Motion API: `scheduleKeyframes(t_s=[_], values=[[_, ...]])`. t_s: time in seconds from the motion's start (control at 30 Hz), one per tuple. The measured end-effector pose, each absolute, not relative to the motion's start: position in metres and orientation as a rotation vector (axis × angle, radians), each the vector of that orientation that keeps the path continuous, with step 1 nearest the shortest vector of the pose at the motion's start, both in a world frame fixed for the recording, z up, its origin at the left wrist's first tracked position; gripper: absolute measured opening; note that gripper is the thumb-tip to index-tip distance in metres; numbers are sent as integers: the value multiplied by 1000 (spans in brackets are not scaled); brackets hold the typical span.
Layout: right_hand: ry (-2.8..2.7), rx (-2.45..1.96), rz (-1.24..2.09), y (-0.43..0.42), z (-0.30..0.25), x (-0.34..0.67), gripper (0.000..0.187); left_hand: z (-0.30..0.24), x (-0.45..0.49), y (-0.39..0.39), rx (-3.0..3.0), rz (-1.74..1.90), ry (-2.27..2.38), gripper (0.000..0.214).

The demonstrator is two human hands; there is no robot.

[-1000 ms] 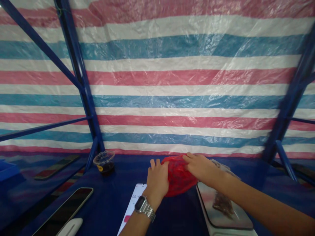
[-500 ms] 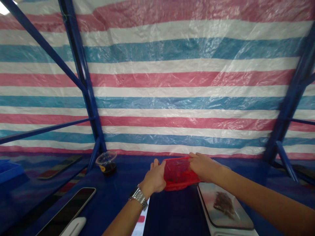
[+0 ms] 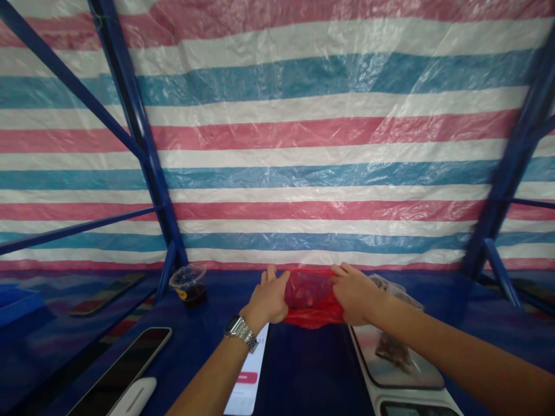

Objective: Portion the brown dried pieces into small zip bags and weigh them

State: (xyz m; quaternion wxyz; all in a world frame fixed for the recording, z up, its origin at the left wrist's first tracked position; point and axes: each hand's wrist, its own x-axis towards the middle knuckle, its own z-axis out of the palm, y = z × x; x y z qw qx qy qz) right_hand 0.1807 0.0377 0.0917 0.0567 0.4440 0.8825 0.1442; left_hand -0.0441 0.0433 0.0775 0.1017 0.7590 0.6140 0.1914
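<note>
Straight ahead over the far part of the blue counter (image 3: 303, 370), you hold the red bag (image 3: 309, 296) stretched crosswise, your left hand (image 3: 269, 297) pinching its left end and your right hand (image 3: 356, 294) its right end, both equally near, just left of the scale (image 3: 418, 377).

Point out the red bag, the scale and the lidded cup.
red bag (image 3: 309, 297), head view, middle of its front face.
scale (image 3: 420, 373), head view, bare steel of its platform.
lidded cup (image 3: 189, 277), head view, its clear lid.
</note>
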Motion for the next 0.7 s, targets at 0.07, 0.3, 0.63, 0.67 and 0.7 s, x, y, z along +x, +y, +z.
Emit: scheduleKeyframes(t_s=[0.07,0.3,0.63,0.67,0.7], values=[[2741,1345,404,43,92,178,19,78,-39,45,2216,524,1846,83],[3046,1276,181,61,86,167,47,82,-12,40,2178,510,1901,79],[3362,2483,82,-5,69,257,27,40,4,-20,2459,1117,1793,47],[3259,2668,189,-12,63,267,25,34,5,-29,2509,1168,1710,46],[3147,2813,283,-19,58,277,24,28,5,-37,2581,1181,1582,45]])
